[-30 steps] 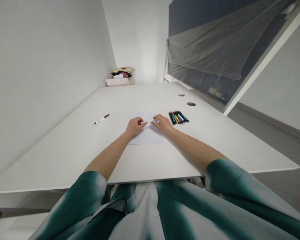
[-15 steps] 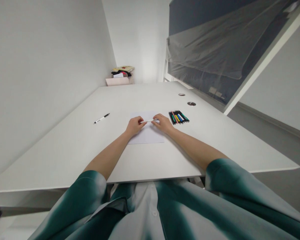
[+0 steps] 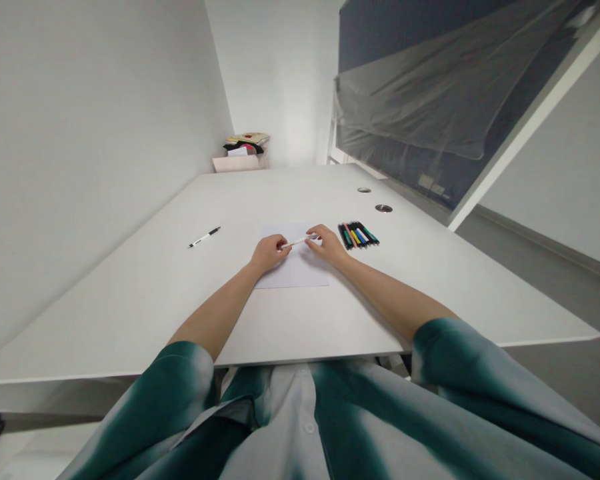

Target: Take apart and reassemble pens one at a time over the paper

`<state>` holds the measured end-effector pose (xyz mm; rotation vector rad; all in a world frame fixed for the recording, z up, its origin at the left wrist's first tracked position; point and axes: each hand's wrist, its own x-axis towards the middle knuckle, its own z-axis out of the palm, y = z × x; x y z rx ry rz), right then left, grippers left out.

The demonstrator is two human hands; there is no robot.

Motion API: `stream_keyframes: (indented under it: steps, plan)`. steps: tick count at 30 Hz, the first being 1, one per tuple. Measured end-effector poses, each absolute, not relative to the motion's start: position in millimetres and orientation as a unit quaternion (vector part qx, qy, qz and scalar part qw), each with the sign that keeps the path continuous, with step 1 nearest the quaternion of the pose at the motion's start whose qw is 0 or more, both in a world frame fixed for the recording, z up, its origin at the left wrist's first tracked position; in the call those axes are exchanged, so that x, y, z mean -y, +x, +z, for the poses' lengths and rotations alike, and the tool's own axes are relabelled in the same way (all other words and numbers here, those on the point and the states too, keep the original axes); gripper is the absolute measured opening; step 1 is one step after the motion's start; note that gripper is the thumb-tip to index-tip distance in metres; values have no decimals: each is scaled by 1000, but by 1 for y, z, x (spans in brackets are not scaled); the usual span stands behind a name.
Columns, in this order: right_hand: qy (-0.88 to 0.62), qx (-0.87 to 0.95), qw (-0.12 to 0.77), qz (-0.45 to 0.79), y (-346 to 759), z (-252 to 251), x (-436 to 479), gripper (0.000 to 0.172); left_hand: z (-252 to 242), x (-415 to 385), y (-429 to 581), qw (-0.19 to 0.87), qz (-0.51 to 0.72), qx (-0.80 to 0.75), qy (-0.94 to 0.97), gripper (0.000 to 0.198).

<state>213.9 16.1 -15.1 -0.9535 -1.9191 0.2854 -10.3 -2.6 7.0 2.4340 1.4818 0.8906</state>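
head camera is looking down a long white table (image 3: 130, 320) at two bare hands working over a sheet of white paper (image 3: 293, 275). the left hand (image 3: 269, 255) is curling its fingers (image 3: 275, 244) together around one end of a slim white pen (image 3: 297, 242), which is lying slightly tilted above the sheet's upper half. the right hand (image 3: 327, 245) is reaching in from the other side with its fingertips (image 3: 313, 236) at the pen's far end, though i cannot tell whether they are clamping it or only touching it. a slip is the main risk: a loosening grip could let the smooth pen roll across the paper, and a sideways push could slide the sheet on the slick tabletop. a row of coloured pens (image 3: 359, 235) is sitting just right of the paper, closest in the right hand's way if it swings outward. a black-and-white pen (image 3: 204, 237) is lying well off to the left, and a cable grommet (image 3: 383, 208) is showing beyond the coloured pens.
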Motion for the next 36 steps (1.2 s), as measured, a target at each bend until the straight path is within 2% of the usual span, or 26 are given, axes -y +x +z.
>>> stream_keyframes:
  steps: [2, 6, 9, 11, 18, 24, 28, 32, 36]
  plan:
    - [-393, 753, 504, 155, 213, -12, -16, 21, 6, 3, -11, 74, 288, -490, 820, 14]
    - [-392, 653, 576, 298, 206, -6, -16, 37, 4, 3, -12, 68, 283, -477, 829, 17]
    - [-373, 603, 571, 414, 198, -4, -13, 43, 3, 2, -12, 60, 289, -459, 838, 19]
    - [-367, 613, 543, 441, 194, -4, -10, 44, 4, 3, -10, 53, 289, -446, 845, 21]
    - [-355, 717, 438, 410, 187, -4, 2, 35, 6, 6, 0, 38, 271, -407, 872, 26]
    - [-388, 693, 468, 386, 192, -8, -4, 32, 4, 3, -7, 35, 267, -449, 852, 27]
    - [-427, 654, 505, 367, 199, -12, -13, 27, -1, -1, -17, 12, 216, -504, 836, 30]
    - [-481, 650, 492, 322, 206, -14, -17, 18, -5, -4, -24, 11, 149, -550, 821, 36]
    - [-513, 653, 458, 318, 208, -13, -16, 14, -7, -7, -27, 16, 142, -553, 821, 37]
